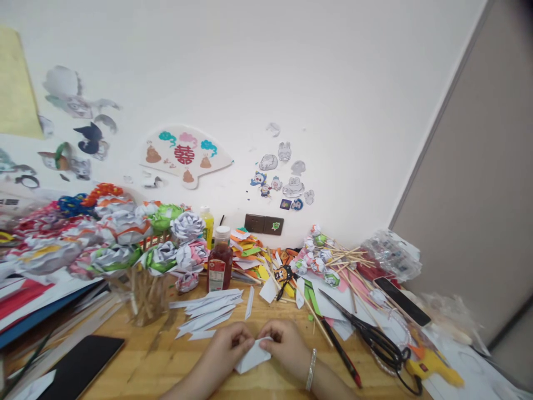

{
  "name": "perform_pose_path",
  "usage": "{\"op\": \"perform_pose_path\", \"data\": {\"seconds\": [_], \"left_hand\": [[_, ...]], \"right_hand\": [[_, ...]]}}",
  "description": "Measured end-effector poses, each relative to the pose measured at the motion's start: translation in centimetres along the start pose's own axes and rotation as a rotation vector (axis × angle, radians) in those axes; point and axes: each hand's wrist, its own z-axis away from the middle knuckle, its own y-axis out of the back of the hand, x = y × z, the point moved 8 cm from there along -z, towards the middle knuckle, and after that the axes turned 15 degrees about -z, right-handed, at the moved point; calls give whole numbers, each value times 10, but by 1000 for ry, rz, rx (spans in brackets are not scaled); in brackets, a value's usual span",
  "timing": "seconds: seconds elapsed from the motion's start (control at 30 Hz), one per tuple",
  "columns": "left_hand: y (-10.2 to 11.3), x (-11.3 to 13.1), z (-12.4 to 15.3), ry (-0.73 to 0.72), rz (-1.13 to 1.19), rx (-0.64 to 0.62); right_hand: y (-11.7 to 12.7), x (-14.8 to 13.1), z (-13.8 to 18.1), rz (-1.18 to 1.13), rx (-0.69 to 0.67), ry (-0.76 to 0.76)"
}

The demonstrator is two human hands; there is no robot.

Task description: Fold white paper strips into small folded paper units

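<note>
Between my hands, low in the head view, is a small piece of folded white paper (pixel 254 357), close to the wooden table top. My left hand (pixel 229 347) pinches its upper left edge between thumb and fingers. My right hand (pixel 286 345), with a bracelet (pixel 311 369) at the wrist, grips the upper right corner in the same way. The fingertips of both hands nearly meet at the paper's top edge. Just beyond my left hand lies a pile of folded white paper strips (pixel 212 311). One separate strip (pixel 249 302) rests to the right of that pile.
Paper flowers on sticks stand in a clear container (pixel 144 294) at left. A red-brown bottle (pixel 220 261) is behind the strips. Scissors (pixel 370 336), a dark pen (pixel 341 353), a yellow glue gun (pixel 435 366) and a phone (pixel 402 300) lie right. A black tablet-like slab (pixel 83 366) lies left.
</note>
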Motion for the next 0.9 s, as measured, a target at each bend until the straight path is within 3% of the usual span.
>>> {"op": "perform_pose_path", "data": {"seconds": [0.43,0.53,0.7,0.9], "left_hand": [[-6,2,4,-74,-99,-16],[-3,0,3,-35,24,-32],[-14,-12,2,98,369,-176],[-16,-19,-3,129,454,-137]], "right_hand": [[-5,-1,2,-73,-42,23],[0,2,0,-136,-13,7],[20,2,-4,-356,155,27],[22,1,-6,-401,163,36]]}}
